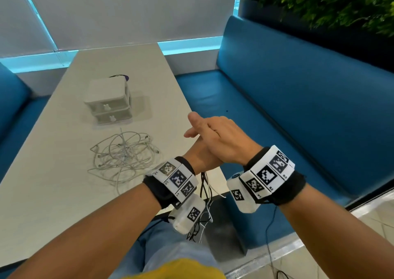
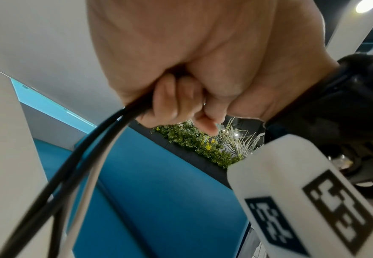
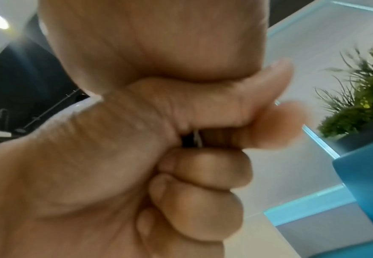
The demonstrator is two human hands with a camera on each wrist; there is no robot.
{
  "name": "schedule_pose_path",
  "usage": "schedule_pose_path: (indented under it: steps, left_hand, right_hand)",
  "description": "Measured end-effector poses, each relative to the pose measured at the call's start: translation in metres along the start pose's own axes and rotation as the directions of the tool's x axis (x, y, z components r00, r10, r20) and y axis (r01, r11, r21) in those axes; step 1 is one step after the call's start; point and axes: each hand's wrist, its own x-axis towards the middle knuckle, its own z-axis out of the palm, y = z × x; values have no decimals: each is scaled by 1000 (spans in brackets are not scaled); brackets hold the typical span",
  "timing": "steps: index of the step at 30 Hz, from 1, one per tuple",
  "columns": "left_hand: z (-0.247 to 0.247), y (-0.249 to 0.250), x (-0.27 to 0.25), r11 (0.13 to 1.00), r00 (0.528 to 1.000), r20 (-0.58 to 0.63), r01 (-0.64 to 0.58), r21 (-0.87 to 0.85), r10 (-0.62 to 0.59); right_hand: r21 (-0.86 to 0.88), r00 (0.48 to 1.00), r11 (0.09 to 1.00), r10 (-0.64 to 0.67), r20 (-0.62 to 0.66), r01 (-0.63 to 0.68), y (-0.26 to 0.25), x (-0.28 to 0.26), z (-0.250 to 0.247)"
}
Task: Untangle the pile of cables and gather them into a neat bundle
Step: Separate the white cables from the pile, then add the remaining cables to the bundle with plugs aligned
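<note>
Blue booth benches point(image 1: 298, 108) flank a pale table point(image 1: 53, 182), where a white tangle of cables point(image 1: 123, 157) lies near the front edge, a small drawer box point(image 1: 108, 101) behind it. Head view: left hand point(image 1: 202, 157) and right hand point(image 1: 223, 142) meet past the table's right edge, over open bench room. Left wrist view: fingers point(image 2: 165, 103) curl around dark and white cables point(image 2: 81, 157), likely collecting them. Right wrist view: both hands clasp together; a thin white strand point(image 3: 197, 139) shows between them.

drawer box point(image 1: 108, 101), table point(image 1: 53, 150), blue bench point(image 1: 287, 99), plants point(image 1: 332, 1)
</note>
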Motion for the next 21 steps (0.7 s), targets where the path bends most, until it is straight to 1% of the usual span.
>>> schedule_pose_path:
  steps: [1,2,3,4,5,6,7,8,9,10,12,13,14,16,17,19,20,21]
  left_hand:
    - [9,4,4,992,997,-47,-48,120,54]
    - [7,-2,11,988,980,-131,-153,1,152]
    - [9,-15,19,922,965,-73,-261,-286,251]
    - [8,-20,10,859,932,-29,-344,-379,360]
    - [5,-12,13,739,863,-170,-497,-454,476]
    - [-1,-15,18,630,832,-188,-524,-573,521]
    - [-4,-20,21,580,830,-228,-527,-621,510]
    - [-3,-21,21,577,843,-255,-516,-633,474]
    - [-4,-17,21,541,852,-283,-503,-674,440]
    - [-7,-18,22,477,862,-298,-482,-735,411]
    - [-18,-23,22,335,880,-315,-435,-836,355]
    - [-24,-27,23,302,883,-335,-434,-849,327]
    - [-30,-31,25,263,879,-361,-445,-856,312]
    - [-42,-37,24,205,880,-373,-440,-875,294]
    - [-49,-41,23,187,882,-366,-429,-884,296]
    - [-65,-58,24,164,888,-329,-394,-904,320]
    - [-71,-70,23,175,889,-306,-379,-909,341]
    - [-76,-83,22,195,887,-290,-375,-906,359]
  right_hand:
    - [70,1000,998,-3,-18,4,1,0,1]
    - [170,999,985,-4,-33,10,1,0,1]
    - [297,998,955,-3,-55,19,2,1,0]
    - [436,995,899,7,-98,37,4,4,-2]
    - [558,987,827,35,-159,61,6,7,-4]
    - [647,972,758,82,-218,81,7,11,-7]
    - [703,957,707,140,-254,83,8,15,-9]
    - [735,945,674,195,-264,67,10,19,-8]
    - [764,938,644,239,-251,40,13,22,-6]
    - [804,940,595,270,-206,5,16,25,-3]
    - [877,959,469,283,-36,-105,22,27,7]
    - [889,963,424,260,66,-175,24,26,15]
    - [875,961,419,225,159,-243,25,25,25]
    - [809,944,486,186,274,-330,21,23,44]
    - [786,938,513,183,294,-346,18,22,53]
    - [774,933,520,195,303,-360,6,23,67]
    - [768,933,529,189,307,-360,1,24,72]
    - [750,937,562,172,305,-348,-3,27,77]
